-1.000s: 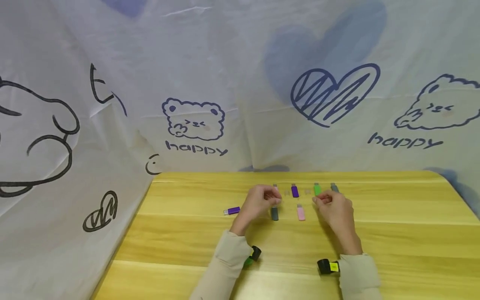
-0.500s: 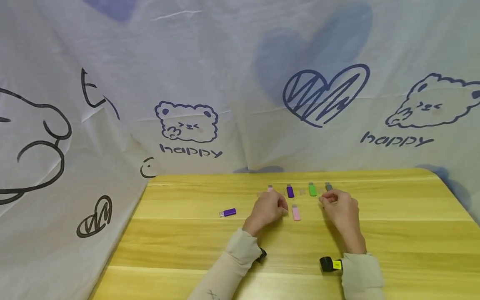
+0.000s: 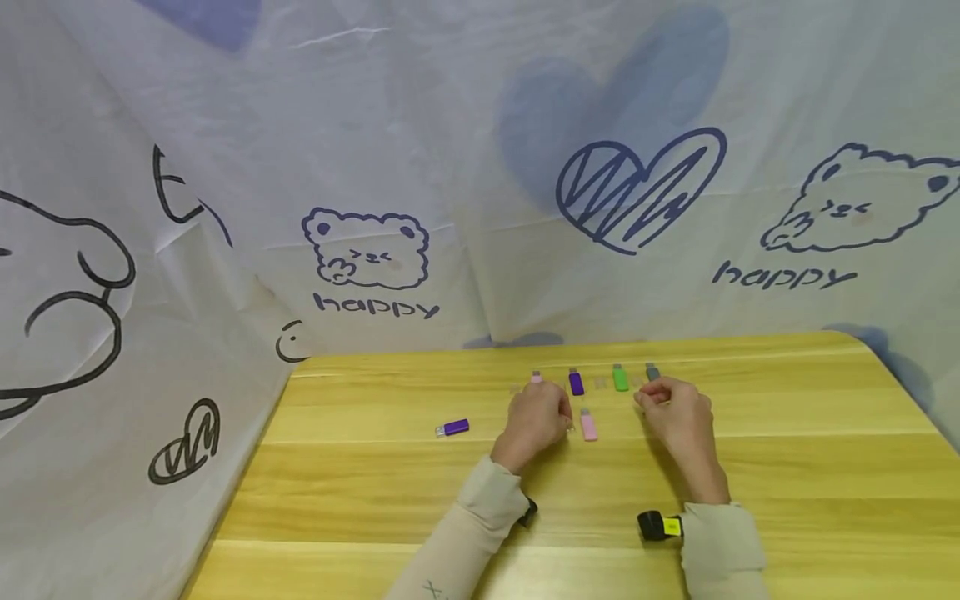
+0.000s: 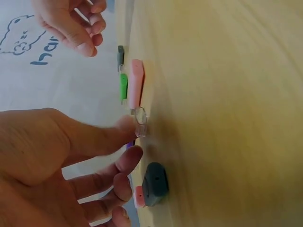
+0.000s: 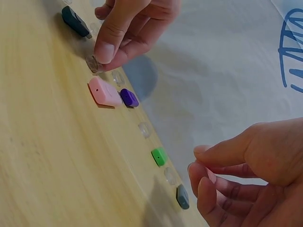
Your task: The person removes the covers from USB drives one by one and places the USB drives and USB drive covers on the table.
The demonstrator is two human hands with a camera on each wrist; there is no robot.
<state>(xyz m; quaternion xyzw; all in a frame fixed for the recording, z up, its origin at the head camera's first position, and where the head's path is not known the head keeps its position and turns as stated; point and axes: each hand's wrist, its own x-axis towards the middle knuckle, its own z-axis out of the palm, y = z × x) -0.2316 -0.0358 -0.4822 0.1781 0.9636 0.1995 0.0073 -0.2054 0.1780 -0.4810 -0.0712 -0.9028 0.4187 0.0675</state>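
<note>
Between thumb and forefinger, my left hand (image 3: 534,423) pinches a small clear cap (image 4: 141,122), close beside the metal end of a pink USB stick (image 3: 588,427). A dark grey-green USB stick (image 4: 155,184) lies under that hand and is hidden in the head view. My right hand (image 3: 678,417) hovers near the back row with its fingers loosely bent and nothing visible in them. Closest to it are a grey USB stick (image 3: 652,372) and a green one (image 5: 159,156).
The back row also has a purple USB stick (image 3: 576,382), a partly covered pink one (image 3: 536,377) and several clear caps, one a clear cap (image 3: 601,382) beside the purple stick. Another purple stick (image 3: 453,427) lies far left on the wooden table (image 3: 337,492). A printed cloth (image 3: 465,167) hangs behind.
My left hand has moved right and nearer to me, from above the dark stick to beside the front pink stick. The right hand has shifted only slightly. The head view has turned a little.
</note>
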